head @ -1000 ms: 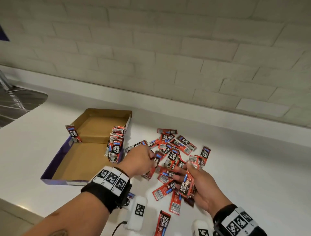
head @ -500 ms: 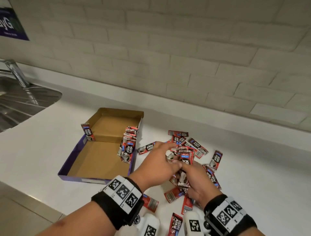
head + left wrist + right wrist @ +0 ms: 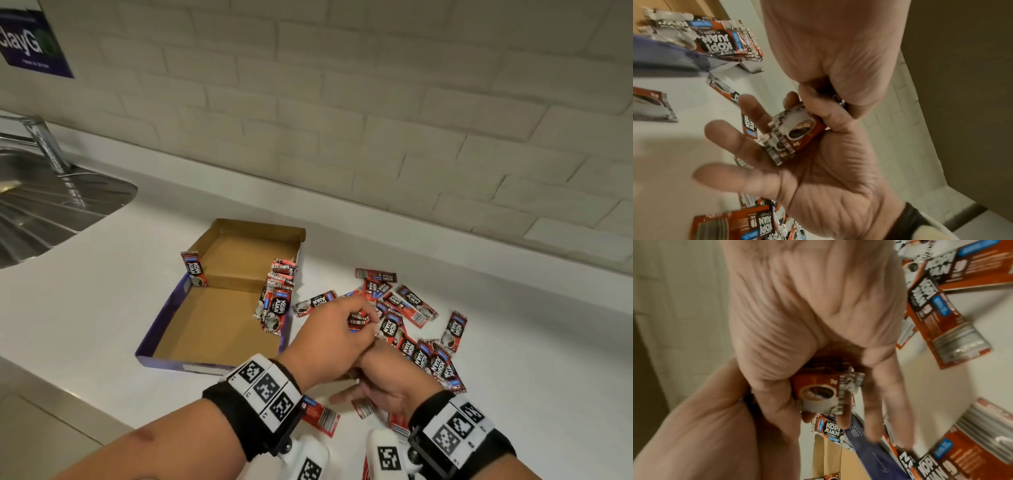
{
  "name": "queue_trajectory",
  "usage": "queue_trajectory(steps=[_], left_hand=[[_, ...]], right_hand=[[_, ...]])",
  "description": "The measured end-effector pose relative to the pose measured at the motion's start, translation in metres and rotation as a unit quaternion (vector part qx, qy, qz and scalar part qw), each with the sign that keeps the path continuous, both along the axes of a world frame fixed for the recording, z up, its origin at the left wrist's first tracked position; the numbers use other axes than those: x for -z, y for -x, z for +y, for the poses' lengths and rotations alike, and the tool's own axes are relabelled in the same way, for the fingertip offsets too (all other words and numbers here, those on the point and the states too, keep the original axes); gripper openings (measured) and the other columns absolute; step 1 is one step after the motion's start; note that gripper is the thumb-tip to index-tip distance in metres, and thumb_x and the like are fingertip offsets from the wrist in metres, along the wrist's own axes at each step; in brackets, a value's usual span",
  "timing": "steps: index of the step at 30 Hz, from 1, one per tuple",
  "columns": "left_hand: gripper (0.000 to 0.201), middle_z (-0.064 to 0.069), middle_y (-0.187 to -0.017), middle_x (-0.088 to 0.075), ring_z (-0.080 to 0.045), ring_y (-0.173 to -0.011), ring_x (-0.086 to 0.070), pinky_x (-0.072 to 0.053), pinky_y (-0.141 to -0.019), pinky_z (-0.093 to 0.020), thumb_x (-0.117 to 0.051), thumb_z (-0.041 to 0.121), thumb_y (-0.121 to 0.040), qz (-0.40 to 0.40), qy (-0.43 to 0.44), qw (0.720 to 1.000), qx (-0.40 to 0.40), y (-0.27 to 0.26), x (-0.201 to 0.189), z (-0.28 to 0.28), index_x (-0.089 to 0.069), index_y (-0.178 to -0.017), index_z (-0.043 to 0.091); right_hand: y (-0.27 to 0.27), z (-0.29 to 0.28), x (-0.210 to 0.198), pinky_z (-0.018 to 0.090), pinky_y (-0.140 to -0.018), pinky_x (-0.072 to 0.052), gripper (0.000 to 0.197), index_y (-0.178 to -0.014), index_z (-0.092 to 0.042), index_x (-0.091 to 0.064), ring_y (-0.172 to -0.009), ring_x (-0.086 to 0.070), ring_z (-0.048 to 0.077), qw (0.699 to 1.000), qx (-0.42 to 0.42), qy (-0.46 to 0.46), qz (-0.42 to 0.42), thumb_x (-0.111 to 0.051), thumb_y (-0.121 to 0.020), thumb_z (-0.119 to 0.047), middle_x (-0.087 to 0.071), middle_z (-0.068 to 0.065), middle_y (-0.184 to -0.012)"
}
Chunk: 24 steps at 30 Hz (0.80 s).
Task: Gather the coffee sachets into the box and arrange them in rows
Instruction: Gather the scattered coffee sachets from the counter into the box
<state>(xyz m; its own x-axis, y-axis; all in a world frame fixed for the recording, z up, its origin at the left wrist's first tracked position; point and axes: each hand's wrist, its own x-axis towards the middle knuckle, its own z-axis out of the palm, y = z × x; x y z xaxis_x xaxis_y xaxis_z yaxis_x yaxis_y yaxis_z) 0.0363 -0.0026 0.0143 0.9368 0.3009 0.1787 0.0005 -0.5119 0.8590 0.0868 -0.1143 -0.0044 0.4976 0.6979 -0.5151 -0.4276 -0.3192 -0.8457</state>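
Nearest the viewer, a few loose sachets [image 3: 322, 416] lie on the counter between the two wrists. Just beyond, the left hand [image 3: 329, 342] crosses over the right hand [image 3: 387, 380] and the two touch. The left hand's fingers are curled round a small bundle of sachets [image 3: 358, 320], whose striped ends show past the knuckles. In the left wrist view the bundle [image 3: 793, 134] rests against the right palm, whose fingers [image 3: 731, 139] are spread and relaxed, gripping nothing so far as can be seen.

Relation for the coming move: the box [image 3: 164, 318] lies to the left of the hands and slightly farther away, its long axis running away from the viewer towards the wall. The left hand, which carries the bundle, is the nearer to it. A standing row of sachets [image 3: 275, 305] leans along the box's right wall, the side facing the hands; a single sachet [image 3: 194, 269] stands against the left wall. The rest of the box floor is bare cardboard.

To the right of the hands, and beyond them, the main scatter of sachets [image 3: 411, 305] lies flat at mixed angles.

The surface is a white counter [image 3: 531, 377]. A steel sink [image 3: 44, 212] with a tap is at far left, and a pale brick wall [image 3: 376, 102] with a dark sign [image 3: 34, 44] closes the scene.
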Motion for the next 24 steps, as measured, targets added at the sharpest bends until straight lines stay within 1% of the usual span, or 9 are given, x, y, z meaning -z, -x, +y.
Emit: queue_trajectory(steps=[2, 6, 9, 11, 13, 14, 18, 21, 24], left_hand=[[0.014, 0.024, -0.092, -0.065, 0.011, -0.092, -0.059, -0.038, -0.077, -0.002, -0.071, 0.021, -0.089, -0.012, 0.0, 1.0, 0.01, 0.004, -0.002, 0.001, -0.067, -0.092, 0.034], [0.023, 0.023, -0.093, -0.058, 0.011, -0.081, -0.056, -0.042, -0.073, -0.014, -0.07, 0.034, -0.092, 0.041, 0.018, 0.997, 0.069, 0.016, -0.012, 0.004, -0.054, -0.109, 0.038], [0.043, 0.011, -0.097, -0.059, 0.009, -0.068, -0.062, -0.047, -0.061, -0.011, -0.063, 0.022, -0.098, 0.092, 0.153, 0.975, 0.133, 0.024, -0.017, 0.013, -0.037, -0.131, 0.031], [0.054, 0.003, -0.114, -0.062, 0.004, -0.088, -0.066, -0.056, -0.075, -0.021, -0.066, 0.006, -0.094, 0.101, 0.195, 0.967, 0.131, 0.026, -0.011, 0.026, -0.036, -0.136, 0.023], [0.048, 0.004, -0.119, -0.065, -0.006, -0.105, -0.064, -0.053, -0.097, -0.038, -0.071, 0.011, -0.088, 0.105, 0.132, 0.98, 0.102, 0.026, -0.003, 0.037, -0.05, -0.13, 0.021], [0.041, 0.005, -0.115, -0.067, -0.008, -0.103, -0.064, -0.052, -0.099, -0.042, -0.073, 0.016, -0.087, 0.108, 0.113, 0.983, 0.092, 0.027, -0.002, 0.04, -0.057, -0.124, 0.022], [0.023, 0.002, -0.096, -0.072, -0.013, -0.083, -0.067, -0.056, -0.088, -0.048, -0.079, 0.026, -0.082, 0.115, 0.108, 0.986, 0.045, 0.027, -0.005, 0.054, -0.069, -0.103, 0.025], [0.015, -0.003, -0.094, -0.078, -0.024, -0.088, -0.074, -0.057, -0.089, -0.048, -0.078, 0.018, -0.087, 0.125, 0.145, 0.98, 0.051, 0.027, -0.019, 0.072, -0.071, -0.1, 0.019], [0.015, 0.002, -0.095, -0.078, -0.017, -0.092, -0.074, -0.055, -0.091, -0.038, -0.074, 0.019, -0.09, 0.13, 0.133, 0.983, -0.005, 0.027, -0.037, 0.109, -0.07, -0.105, 0.019]], right_hand=[[0.002, 0.002, -0.001, 0.037, -0.055, -0.059, 0.022, -0.103, -0.004, -0.069, -0.066, -0.071, 0.021, 0.998, 0.016, -0.037, 0.038, -0.048, -0.1, 0.005, -0.074, 0.011, -0.077], [0.008, 0.01, 0.008, 0.027, -0.045, -0.038, 0.028, -0.096, -0.006, -0.066, -0.052, -0.051, 0.017, 0.995, 0.065, -0.067, 0.045, -0.043, -0.097, 0.01, -0.06, 0.01, -0.067], [0.01, 0.011, 0.01, 0.026, -0.045, -0.031, 0.03, -0.089, -0.006, -0.061, -0.052, -0.044, 0.014, 0.995, 0.052, -0.072, 0.042, -0.041, -0.091, 0.017, -0.052, 0.005, -0.061], [0.008, 0.012, 0.008, 0.024, -0.041, -0.032, 0.032, -0.089, -0.004, -0.059, -0.053, -0.043, 0.014, 0.995, 0.044, -0.076, 0.036, -0.044, -0.085, 0.024, -0.052, 0.005, -0.059], [0.005, 0.013, 0.007, 0.023, -0.038, -0.034, 0.034, -0.084, -0.004, -0.057, -0.052, -0.044, 0.015, 0.996, 0.031, -0.075, 0.023, -0.047, -0.084, 0.028, -0.054, 0.006, -0.058], [0.004, 0.014, 0.007, 0.022, -0.038, -0.036, 0.034, -0.083, -0.003, -0.058, -0.052, -0.046, 0.016, 0.997, 0.02, -0.071, 0.015, -0.048, -0.084, 0.029, -0.056, 0.007, -0.059], [0.002, 0.016, 0.004, 0.027, -0.044, -0.053, 0.028, -0.107, 0.001, -0.063, -0.065, -0.066, 0.022, 0.998, -0.013, -0.059, 0.008, -0.06, -0.087, 0.02, -0.068, 0.013, -0.079], [-0.003, 0.011, 0.006, 0.033, -0.056, -0.062, 0.048, -0.129, -0.008, -0.058, -0.088, -0.073, 0.032, 0.998, 0.009, -0.06, 0.034, -0.071, -0.085, 0.008, -0.073, 0.013, -0.103], [-0.013, -0.009, 0.011, 0.042, -0.072, -0.061, 0.049, -0.13, -0.01, -0.059, -0.097, -0.072, 0.034, 0.998, 0.04, -0.037, 0.012, -0.074, -0.086, 0.003, -0.073, 0.012, -0.12]])
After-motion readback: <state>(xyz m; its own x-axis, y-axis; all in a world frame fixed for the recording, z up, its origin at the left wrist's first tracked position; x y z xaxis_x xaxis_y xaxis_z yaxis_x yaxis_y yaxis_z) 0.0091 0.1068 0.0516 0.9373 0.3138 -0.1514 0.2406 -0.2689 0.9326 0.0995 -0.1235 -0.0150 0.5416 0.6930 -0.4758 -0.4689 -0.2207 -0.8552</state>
